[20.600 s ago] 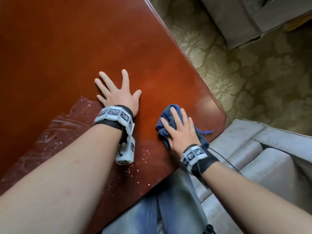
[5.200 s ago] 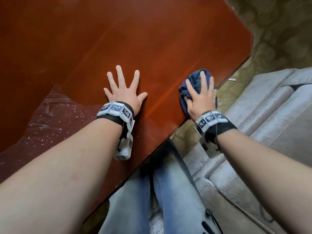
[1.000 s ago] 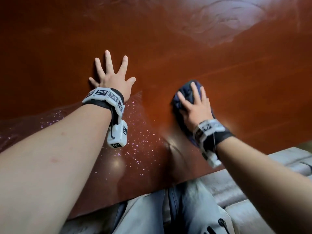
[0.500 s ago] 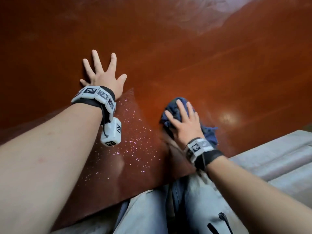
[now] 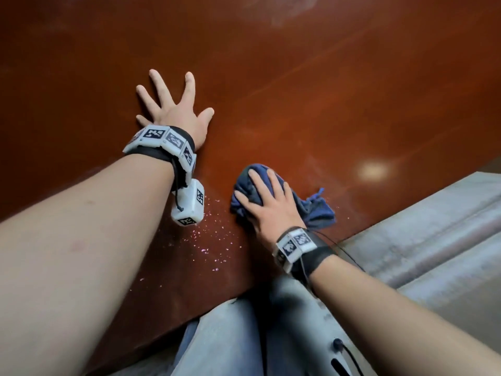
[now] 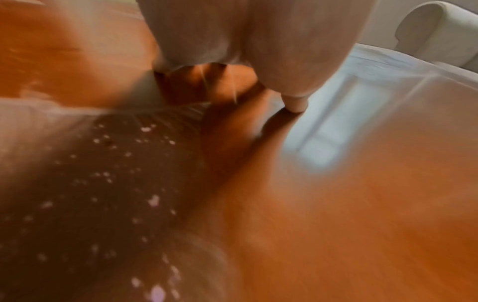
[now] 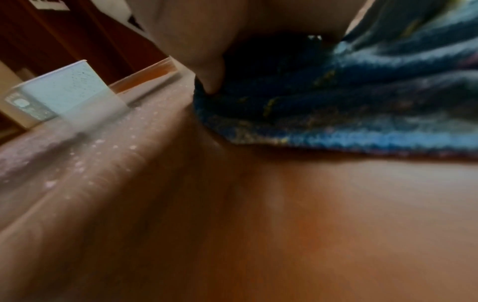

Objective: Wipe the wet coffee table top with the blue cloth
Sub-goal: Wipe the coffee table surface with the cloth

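Observation:
The glossy red-brown coffee table top (image 5: 325,90) fills the head view. My left hand (image 5: 173,112) lies flat on it with the fingers spread, and holds nothing. My right hand (image 5: 271,204) presses its straight fingers down on the bunched blue cloth (image 5: 317,213) near the table's front edge. A frayed corner of the cloth sticks out to the right of the hand. Small water droplets (image 5: 211,240) speckle the wood between my wrists. In the right wrist view my thumb (image 7: 207,61) bears on the edge of the blue cloth (image 7: 362,106). Droplets (image 6: 116,183) also show in the left wrist view.
A grey sofa (image 5: 433,240) runs along the table's front edge at the right. My legs in jeans (image 5: 230,343) sit against that edge. The left wrist's white camera box (image 7: 67,92) hangs just above the wet patch. A pale sofa arm (image 6: 434,30) shows beyond the table.
My right hand has slid the cloth back toward the front edge, close to the droplets. The left hand has stayed planted on the table.

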